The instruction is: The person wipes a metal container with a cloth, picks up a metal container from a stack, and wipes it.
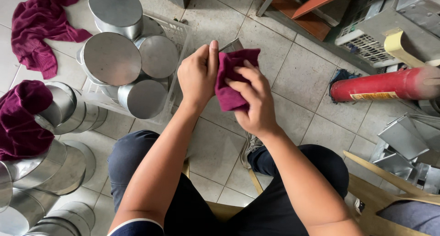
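The left hand [198, 76] grips a small flat metal piece [230, 46] while the right hand [255, 103] presses a dark red cloth [230, 82] on it, mid-wipe, with shiny round tins [120, 64] waiting left of both hands.

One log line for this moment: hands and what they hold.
left hand: holds small metal piece | right hand: presses maroon cloth on it | round tins: in crate at left

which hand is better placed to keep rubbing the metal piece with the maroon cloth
Right, probably. The right hand already has the maroon cloth pressed under its fingers, against the metal piece. The left hand pinches that piece, steadying it.
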